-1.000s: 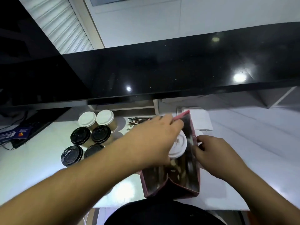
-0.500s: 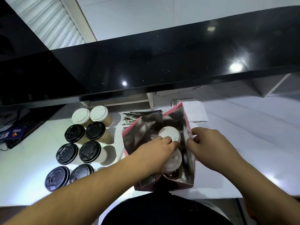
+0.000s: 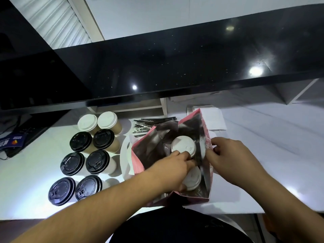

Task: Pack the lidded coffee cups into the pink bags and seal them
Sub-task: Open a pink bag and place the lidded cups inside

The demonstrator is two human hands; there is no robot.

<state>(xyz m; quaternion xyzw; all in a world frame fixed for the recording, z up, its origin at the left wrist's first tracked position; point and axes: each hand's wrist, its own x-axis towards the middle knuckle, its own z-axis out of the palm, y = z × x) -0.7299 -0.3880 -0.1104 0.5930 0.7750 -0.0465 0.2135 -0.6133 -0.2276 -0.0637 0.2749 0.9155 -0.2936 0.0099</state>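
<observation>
A pink bag [image 3: 207, 174] with a foil lining stands open on the white counter in front of me. Two white-lidded cups sit inside it: one at the far end [image 3: 183, 146] and one nearer me [image 3: 192, 178]. My left hand [image 3: 172, 170] reaches into the bag, its fingers resting on the near cup between the two lids. My right hand [image 3: 228, 157] pinches the bag's right rim and holds it open. To the left stand several black-lidded cups [image 3: 97, 161] and two white-lidded cups [image 3: 107, 120].
A bundle of dark wrapped straws [image 3: 145, 125] lies behind the bag. White paper sheets [image 3: 213, 118] lie at the back right. A black glossy shelf [image 3: 175, 64] overhangs the counter. A dark device with cables [image 3: 17, 137] sits at the far left.
My left hand lowered a white-lidded cup into the bag beside the other one. The bag's mouth has spread wider. My right hand stayed on the bag's right rim.
</observation>
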